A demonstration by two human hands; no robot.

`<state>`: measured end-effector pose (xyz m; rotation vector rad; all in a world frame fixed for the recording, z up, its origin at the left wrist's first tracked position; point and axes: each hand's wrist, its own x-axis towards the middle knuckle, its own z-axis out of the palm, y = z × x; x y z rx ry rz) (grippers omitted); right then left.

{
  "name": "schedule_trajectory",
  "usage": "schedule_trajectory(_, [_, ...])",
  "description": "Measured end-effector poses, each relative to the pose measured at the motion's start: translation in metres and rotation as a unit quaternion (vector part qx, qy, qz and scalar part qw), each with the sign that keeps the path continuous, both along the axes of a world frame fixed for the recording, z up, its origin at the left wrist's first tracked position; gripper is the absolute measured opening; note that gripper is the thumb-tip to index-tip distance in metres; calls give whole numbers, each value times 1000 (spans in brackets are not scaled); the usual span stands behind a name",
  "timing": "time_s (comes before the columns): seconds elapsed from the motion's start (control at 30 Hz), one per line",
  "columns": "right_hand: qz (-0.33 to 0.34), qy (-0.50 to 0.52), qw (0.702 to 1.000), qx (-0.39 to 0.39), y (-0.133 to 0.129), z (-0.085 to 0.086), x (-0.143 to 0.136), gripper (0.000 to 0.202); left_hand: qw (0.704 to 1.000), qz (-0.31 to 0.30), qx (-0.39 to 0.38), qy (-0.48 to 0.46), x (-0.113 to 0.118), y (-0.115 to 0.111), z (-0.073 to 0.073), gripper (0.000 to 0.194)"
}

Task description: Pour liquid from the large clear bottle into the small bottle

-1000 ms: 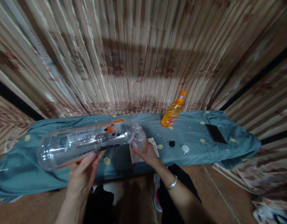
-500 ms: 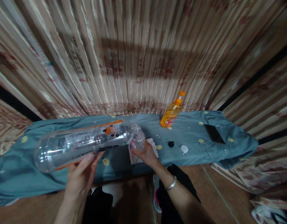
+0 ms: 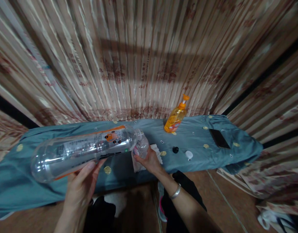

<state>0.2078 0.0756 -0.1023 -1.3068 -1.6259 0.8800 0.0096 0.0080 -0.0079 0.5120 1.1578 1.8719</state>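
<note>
My left hand (image 3: 82, 181) is closed around the underside of a large clear plastic bottle (image 3: 81, 150) with an orange and white label. The bottle lies almost level above the cloth, its neck pointing right and tilted slightly up. My right hand (image 3: 149, 159) grips a smaller clear plastic bottle (image 3: 142, 144), its mouth against the large bottle's neck. Whether the two mouths touch or overlap I cannot tell. Under my right hand lies a whitish cloth (image 3: 138, 165). A silver bracelet (image 3: 176, 191) circles my right wrist.
A pump bottle (image 3: 175, 118) of orange liquid stands toward the back. On the blue-green covered bench (image 3: 199, 163) lie a black cap (image 3: 175, 149), a white cap (image 3: 189, 154) and a dark phone (image 3: 219, 139). A patterned curtain (image 3: 139, 64) hangs behind.
The whole scene has shifted slightly left in view. Both hands keep their hold on the two bottles, which stay in nearly the same relation.
</note>
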Motion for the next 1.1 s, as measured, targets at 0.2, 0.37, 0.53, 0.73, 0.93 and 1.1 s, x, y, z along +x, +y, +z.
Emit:
schedule_trajectory(0.2, [-1, 4, 1000, 14, -1, 4, -1, 51, 1000, -9, 10, 1, 3, 0, 2, 37])
schedule_trajectory(0.37, [-15, -8, 1000, 6, -1, 1, -1, 53, 1000, -7, 10, -2, 2, 1, 1, 40])
schedule_trajectory(0.53, [-14, -9, 1000, -3, -1, 2, -2, 52, 1000, -2, 9, -2, 0, 1, -1, 41])
schedule_trajectory(0.73, [-7, -3, 1000, -2, -1, 4, -1, 52, 1000, 0, 4, 4, 0, 2, -4, 44])
schedule_trajectory(0.93, [-9, -4, 1000, -7, 0, 0, -1, 53, 1000, 0, 8, 0, 2, 1, -1, 46])
schedule_trajectory(1.1, [-14, -5, 1000, 0, 0, -1, -2, 51, 1000, -1, 2, -1, 1, 0, 1, 48])
